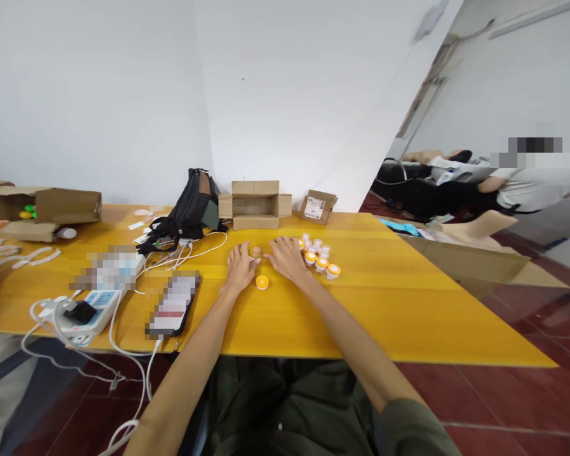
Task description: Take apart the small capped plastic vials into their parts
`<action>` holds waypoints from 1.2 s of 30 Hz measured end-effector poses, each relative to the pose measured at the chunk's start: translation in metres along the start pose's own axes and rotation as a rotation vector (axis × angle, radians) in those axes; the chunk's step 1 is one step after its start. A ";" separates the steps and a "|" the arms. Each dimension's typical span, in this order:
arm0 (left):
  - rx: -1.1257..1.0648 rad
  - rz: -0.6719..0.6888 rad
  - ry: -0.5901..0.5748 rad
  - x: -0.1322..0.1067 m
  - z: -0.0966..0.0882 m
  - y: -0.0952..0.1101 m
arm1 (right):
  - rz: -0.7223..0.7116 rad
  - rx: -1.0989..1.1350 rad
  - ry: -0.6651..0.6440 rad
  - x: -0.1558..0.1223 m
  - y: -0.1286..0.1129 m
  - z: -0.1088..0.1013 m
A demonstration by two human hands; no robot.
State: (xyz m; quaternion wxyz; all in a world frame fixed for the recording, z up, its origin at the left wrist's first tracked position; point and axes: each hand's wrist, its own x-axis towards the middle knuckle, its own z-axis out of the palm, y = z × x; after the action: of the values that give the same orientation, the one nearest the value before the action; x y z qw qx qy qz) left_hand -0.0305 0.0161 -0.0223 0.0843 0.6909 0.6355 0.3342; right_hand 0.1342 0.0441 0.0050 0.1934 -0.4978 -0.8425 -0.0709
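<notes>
Yellow table [408,310]: 1 orange cap [262,282] lies loose, body-side of the gap between left hand [240,268] and right hand [287,258]. Right fingers spread, just beside orange-lidded clear jars [322,263]. Left grip: can't tell, clear piece [256,252] near thumb.

1 lone lid [262,283] – 1 ph. [173,305] – 1 bkpk [194,204]

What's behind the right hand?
Clear containers, several orange-topped, show past the outer side of the right hand; an open box stands farther back. Anything the hand itself covers can't be seen.
</notes>
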 end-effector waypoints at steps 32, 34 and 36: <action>-0.288 -0.023 0.025 0.020 -0.004 -0.023 | -0.148 0.305 -0.089 -0.057 -0.011 -0.006; -0.282 -0.025 0.024 0.019 -0.005 -0.025 | -0.149 0.338 -0.110 -0.058 -0.024 -0.005; -0.265 -0.023 0.019 0.020 -0.006 -0.025 | -0.138 0.364 -0.116 -0.054 -0.029 -0.003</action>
State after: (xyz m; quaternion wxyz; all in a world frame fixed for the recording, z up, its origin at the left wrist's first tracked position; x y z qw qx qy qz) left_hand -0.0549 0.0377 -0.0243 0.1726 0.6632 0.5943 0.4209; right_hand 0.1329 -0.0155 -0.0118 0.2260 -0.3988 -0.8833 0.0982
